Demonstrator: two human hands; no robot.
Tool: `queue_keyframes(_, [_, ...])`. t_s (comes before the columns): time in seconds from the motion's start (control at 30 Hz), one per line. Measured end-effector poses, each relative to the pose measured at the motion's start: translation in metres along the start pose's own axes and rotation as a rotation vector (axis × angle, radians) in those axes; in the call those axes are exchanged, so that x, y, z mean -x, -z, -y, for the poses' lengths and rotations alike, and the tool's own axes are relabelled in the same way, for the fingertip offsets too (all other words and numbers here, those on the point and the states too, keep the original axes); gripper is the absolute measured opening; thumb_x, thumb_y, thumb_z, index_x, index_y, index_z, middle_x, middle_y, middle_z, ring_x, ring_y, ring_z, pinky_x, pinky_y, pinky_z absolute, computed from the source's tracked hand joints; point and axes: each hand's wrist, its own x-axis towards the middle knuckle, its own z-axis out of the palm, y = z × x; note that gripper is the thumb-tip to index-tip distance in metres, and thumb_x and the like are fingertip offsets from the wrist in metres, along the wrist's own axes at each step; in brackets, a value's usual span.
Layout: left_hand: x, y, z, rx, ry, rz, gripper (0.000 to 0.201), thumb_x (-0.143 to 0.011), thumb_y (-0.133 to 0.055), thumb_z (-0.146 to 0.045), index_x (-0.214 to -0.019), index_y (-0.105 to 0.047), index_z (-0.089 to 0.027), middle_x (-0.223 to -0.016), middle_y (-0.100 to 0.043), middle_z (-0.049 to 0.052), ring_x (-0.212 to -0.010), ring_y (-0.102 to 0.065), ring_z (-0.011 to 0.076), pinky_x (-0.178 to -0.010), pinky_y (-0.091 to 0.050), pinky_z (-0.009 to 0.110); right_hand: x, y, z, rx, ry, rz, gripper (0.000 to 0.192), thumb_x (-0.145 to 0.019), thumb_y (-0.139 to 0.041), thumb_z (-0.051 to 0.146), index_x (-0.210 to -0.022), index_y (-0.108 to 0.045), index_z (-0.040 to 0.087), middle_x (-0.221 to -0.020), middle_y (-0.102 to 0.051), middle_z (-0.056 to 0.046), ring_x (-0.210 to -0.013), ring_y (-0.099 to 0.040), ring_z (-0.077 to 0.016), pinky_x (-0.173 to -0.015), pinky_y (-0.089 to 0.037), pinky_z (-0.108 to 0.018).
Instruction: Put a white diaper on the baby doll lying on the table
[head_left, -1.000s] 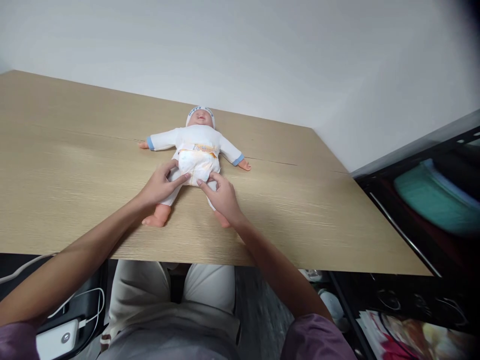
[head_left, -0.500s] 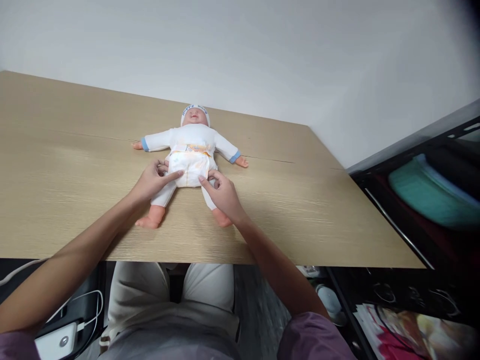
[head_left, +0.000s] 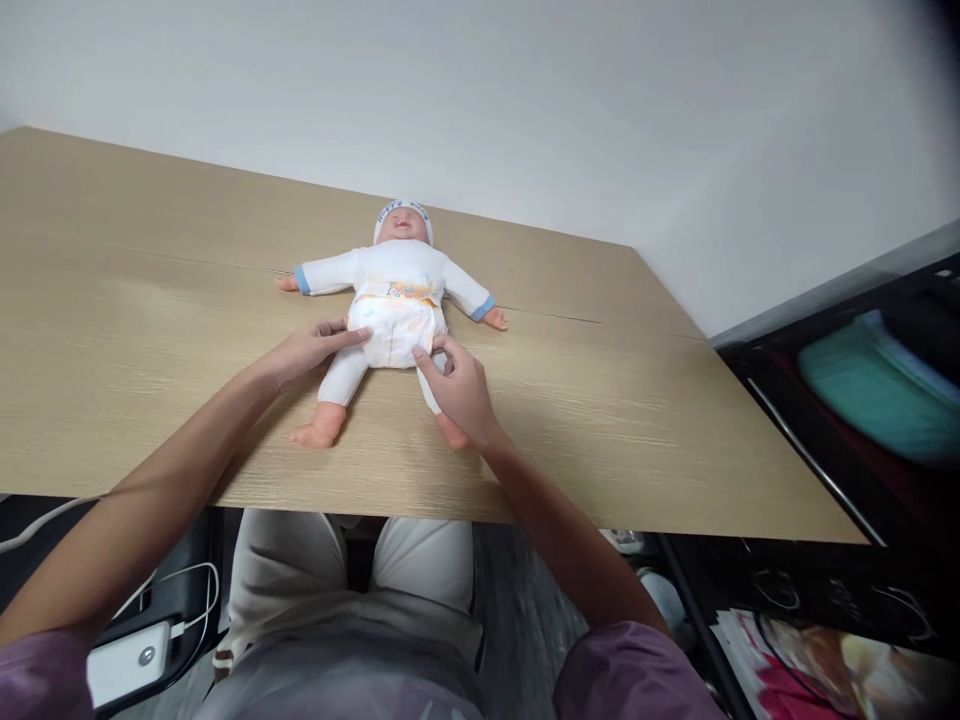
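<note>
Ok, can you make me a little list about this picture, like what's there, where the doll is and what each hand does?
Doll: baby doll in white suit with blue cuffs, lying on its back, arms spread
Wearing: white nappy, white cap
Surface: light wooden table
Left hand: fingertips touch the nappy's side
Right hand: pinching at the nappy's leg edge
Beside the table: dark shelf with teal bundle

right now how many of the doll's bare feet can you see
2. One foot lies on the table below the left hand; the other foot peeks out beside the right hand, partly hidden by it.
</note>
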Motion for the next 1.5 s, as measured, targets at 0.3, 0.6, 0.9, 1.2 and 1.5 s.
queue_keyframes(0.3, [0.002, -0.003, 0.007, -0.034, -0.054, -0.060, 0.056, -0.078, -0.098, -0.066, -0.109, -0.085, -0.021, -0.117, -0.087, 0.013, -0.104, -0.080, 0.0326, -0.092, -0.063, 0.046, 0.000, 0.007, -0.017, 0.114, 0.072, 0.019, 0.024, -0.103, -0.074, 0.045, -0.108, -0.082, 0.024, -0.105, -0.066, -0.007, -0.096, -0.066, -0.0248, -0.096, -0.058, -0.041])
queue_keyframes(0.6, [0.007, 0.031, 0.030, -0.479, -0.294, -0.311, 0.051, -0.104, -0.069, -0.059, -0.139, -0.071, -0.022, -0.151, -0.074, 0.015, -0.131, -0.070, 0.0343, -0.116, -0.056, 0.053, -0.015, 0.043, -0.059, 0.241, 0.060, -0.121, 0.048, -0.102, -0.073, 0.051, -0.138, -0.070, 0.020, -0.104, -0.071, -0.007, -0.095, -0.066, -0.0268, -0.094, -0.057, -0.043])
queue_keyframes(0.9, [-0.104, 0.065, 0.028, -1.160, -0.513, -0.579, 0.068, -0.109, -0.056, -0.057, -0.161, -0.054, -0.012, -0.168, -0.057, 0.026, -0.155, -0.045, 0.0465, -0.132, -0.031, 0.061, -0.133, 0.020, -0.128, 0.623, 0.228, -0.165, 0.067, -0.113, -0.055, 0.058, -0.163, -0.053, 0.012, -0.156, -0.066, -0.026, -0.144, -0.057, -0.0403, -0.125, -0.044, -0.059])
queue_keyframes(1.2, [-0.121, 0.056, 0.002, -1.316, -0.274, -0.544, 0.064, -0.105, -0.057, -0.055, -0.142, -0.069, -0.004, -0.125, -0.079, 0.030, -0.130, -0.063, 0.0494, -0.116, -0.044, 0.061, -0.130, 0.002, -0.107, 0.501, 0.129, -0.104, 0.053, -0.114, -0.051, 0.055, -0.137, -0.072, 0.013, -0.128, -0.079, -0.022, -0.120, -0.071, -0.0375, -0.110, -0.055, -0.051])
queue_keyframes(1.5, [0.024, -0.005, -0.041, -0.880, -0.123, -0.501, 0.063, -0.087, -0.073, -0.073, -0.123, -0.056, -0.023, -0.116, -0.078, 0.010, -0.099, -0.076, 0.0342, -0.082, -0.057, 0.041, -0.077, 0.054, -0.044, 0.138, 0.061, 0.079, 0.049, -0.107, -0.063, 0.055, -0.140, -0.072, 0.020, -0.133, -0.081, -0.015, -0.115, -0.074, -0.0316, -0.102, -0.059, -0.046])
